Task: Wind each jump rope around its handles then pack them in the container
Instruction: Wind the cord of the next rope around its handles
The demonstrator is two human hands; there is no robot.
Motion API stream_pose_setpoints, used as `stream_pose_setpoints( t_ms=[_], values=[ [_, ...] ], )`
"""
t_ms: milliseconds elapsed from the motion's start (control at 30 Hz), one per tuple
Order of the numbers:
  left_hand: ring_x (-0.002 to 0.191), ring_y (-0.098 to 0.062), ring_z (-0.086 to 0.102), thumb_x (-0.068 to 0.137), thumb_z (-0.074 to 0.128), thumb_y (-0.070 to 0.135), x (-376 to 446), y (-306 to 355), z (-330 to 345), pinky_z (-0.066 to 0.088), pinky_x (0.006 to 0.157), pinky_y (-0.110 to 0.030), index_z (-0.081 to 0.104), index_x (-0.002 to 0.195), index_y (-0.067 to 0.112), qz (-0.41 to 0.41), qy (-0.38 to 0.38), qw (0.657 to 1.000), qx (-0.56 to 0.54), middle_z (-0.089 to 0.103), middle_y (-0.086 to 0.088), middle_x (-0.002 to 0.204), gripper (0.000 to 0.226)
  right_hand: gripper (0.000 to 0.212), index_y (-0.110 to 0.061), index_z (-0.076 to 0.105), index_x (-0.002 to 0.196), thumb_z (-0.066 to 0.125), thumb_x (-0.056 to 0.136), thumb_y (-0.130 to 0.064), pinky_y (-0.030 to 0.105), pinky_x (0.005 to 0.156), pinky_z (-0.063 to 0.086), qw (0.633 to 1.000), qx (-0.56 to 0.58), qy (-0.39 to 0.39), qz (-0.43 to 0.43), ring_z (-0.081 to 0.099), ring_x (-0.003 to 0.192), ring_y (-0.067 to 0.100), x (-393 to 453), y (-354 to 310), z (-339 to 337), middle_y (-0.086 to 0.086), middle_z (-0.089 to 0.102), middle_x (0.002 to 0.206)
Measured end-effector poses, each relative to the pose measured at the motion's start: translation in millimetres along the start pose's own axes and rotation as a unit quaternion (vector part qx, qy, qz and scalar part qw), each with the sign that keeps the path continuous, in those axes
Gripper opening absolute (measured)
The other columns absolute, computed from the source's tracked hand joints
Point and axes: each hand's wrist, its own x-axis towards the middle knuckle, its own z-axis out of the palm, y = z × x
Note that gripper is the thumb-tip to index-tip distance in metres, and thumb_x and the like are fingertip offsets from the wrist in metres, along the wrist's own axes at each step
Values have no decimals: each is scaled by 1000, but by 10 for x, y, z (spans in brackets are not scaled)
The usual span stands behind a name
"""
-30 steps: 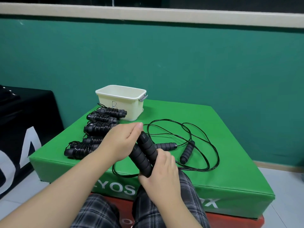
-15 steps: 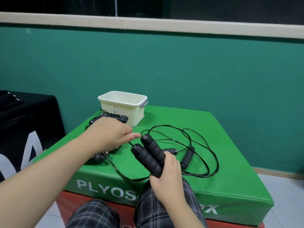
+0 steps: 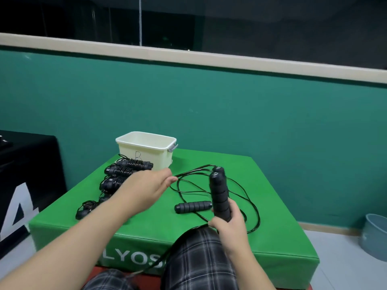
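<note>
One green padded box (image 3: 219, 243) fills most of what I see, and it serves as the surface for everything here, with white lettering along its near side and my plaid-trousered knees just in front of it. Behind it stands a teal wall (image 3: 209, 105) with a pale ledge on top, and a grey bin (image 3: 374, 235) sits on the floor at the far right. At the back left corner of the surface stands the cream container (image 3: 144, 151), upright and open at the top, with a grey side handle. Just in front of it, running toward me along the left edge, lie the wound jump ropes (image 3: 123, 170), each a black bundle of cord round its handles; my forearm hides part of the row. My left hand (image 3: 146, 187) reaches out over the middle of the surface, thumb and fingers pressed together, pinching the black cord (image 3: 192, 170) near its run to the handle tops. My right hand (image 3: 230, 225) sits at the near edge, fingers curled round the lower ends of two black foam handles (image 3: 218, 195) held side by side and nearly upright, their caps pointing away from me. Between the two hands a loose handle (image 3: 192, 206) of another rope lies flat on the surface, just left of the held pair, and slack cord loops (image 3: 251, 206) spread around and to the right of it.
</note>
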Motion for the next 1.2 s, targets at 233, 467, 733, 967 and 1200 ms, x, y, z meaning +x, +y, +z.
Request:
stream_pose_setpoints(
  t_ms=[233,467,733,967,1200],
  values=[
    [96,-28,67,94,20,43,-197,684,296,55,74,-40,42,141,19,26,60,989,-131,67,-2,118,58,24,-9,49,101,57,85,7,29,56,42,964,261,20,54,49,64,18,12,-326,30,8,51,78],
    [61,-14,65,78,57,21,-257,806,613,41,39,-21,40,139,18,92,26,994,-51,70,10,100,63,18,-8,50,107,59,92,-12,34,68,51,954,292,19,71,59,76,21,-29,-315,145,11,60,89],
    [106,-23,59,96,38,14,-224,663,596,50,79,-36,7,151,28,91,-62,994,-24,54,5,129,64,13,-5,59,92,67,84,-2,35,64,51,972,208,80,69,58,71,23,38,-232,189,11,62,80],
    [110,-11,59,100,32,42,-13,-27,203,47,95,-28,54,127,25,36,-175,980,90,61,6,125,39,21,-15,55,96,64,81,-3,26,56,41,996,-26,83,-24,46,62,15,171,-327,-117,4,58,79],
    [108,-11,53,96,41,4,233,-452,176,41,95,-24,45,138,22,-30,-134,990,43,52,1,118,45,25,-22,55,99,62,84,-3,8,50,37,991,-81,38,-95,46,62,8,201,-328,-214,-1,58,79]
  ],
)
